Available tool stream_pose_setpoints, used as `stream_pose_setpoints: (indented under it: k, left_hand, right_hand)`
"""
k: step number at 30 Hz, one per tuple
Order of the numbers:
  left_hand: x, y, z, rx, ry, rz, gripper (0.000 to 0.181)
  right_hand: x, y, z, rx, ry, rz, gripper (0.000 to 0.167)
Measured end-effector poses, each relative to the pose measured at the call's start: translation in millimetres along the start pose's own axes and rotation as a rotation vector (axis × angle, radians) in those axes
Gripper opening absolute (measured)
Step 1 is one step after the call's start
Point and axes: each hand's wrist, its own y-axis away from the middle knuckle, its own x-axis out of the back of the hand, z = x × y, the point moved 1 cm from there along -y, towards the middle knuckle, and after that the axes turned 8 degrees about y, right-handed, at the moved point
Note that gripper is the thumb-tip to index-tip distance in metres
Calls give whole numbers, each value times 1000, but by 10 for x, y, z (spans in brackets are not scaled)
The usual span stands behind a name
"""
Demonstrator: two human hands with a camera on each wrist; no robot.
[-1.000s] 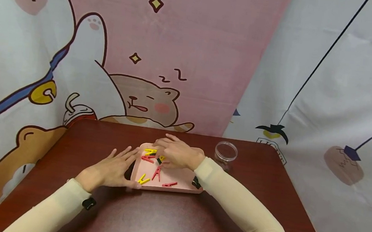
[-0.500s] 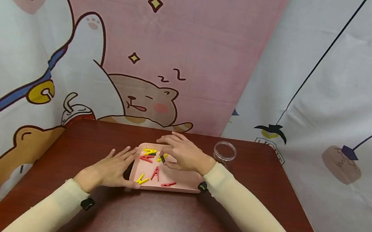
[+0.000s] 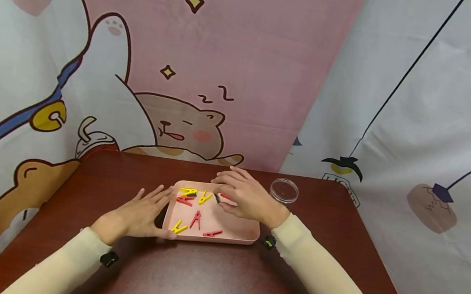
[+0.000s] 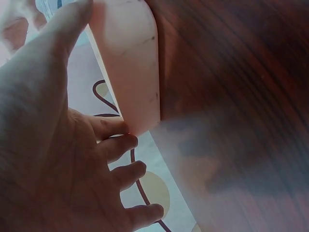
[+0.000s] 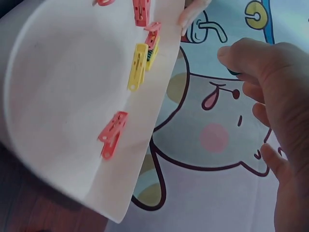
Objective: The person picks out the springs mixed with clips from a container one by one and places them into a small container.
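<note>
A pink tray point(image 3: 235, 231) holds several small clothespins. Among them are a yellow clothespin point(image 3: 179, 227) at the near left corner, a red clothespin point(image 3: 195, 220) standing out in the middle and a red clothespin point(image 3: 212, 233) along the near side. My left hand point(image 3: 137, 217) rests with spread fingers at the tray's left end, its thumb on the near rim. Over the tray's far side, my right hand point(image 3: 249, 199) pinches a dark green clothespin point(image 3: 217, 198) between thumb and finger. Only a sliver of that clothespin shows in the right wrist view.
A clear round jar point(image 3: 284, 190) stands on the dark red-brown table point(image 3: 213, 279), just behind and right of the tray. A printed cartoon curtain point(image 3: 269, 74) hangs behind the table's far edge.
My right hand has drawn back to the right with the dark clothespin, uncovering a yellow clothespin and part of a red one. My left hand stays at the tray's end.
</note>
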Motion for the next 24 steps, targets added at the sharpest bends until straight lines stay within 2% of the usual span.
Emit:
stream_pose_setpoints:
  k: [11,24]
  left_hand:
    - [-1,5,14,-3,6,0,136]
    - [-1,0,8,-14,-4,14,136]
  right_hand:
    - [153,200,94,15,18,121,38]
    - [289,446,237,-45,55,173,42]
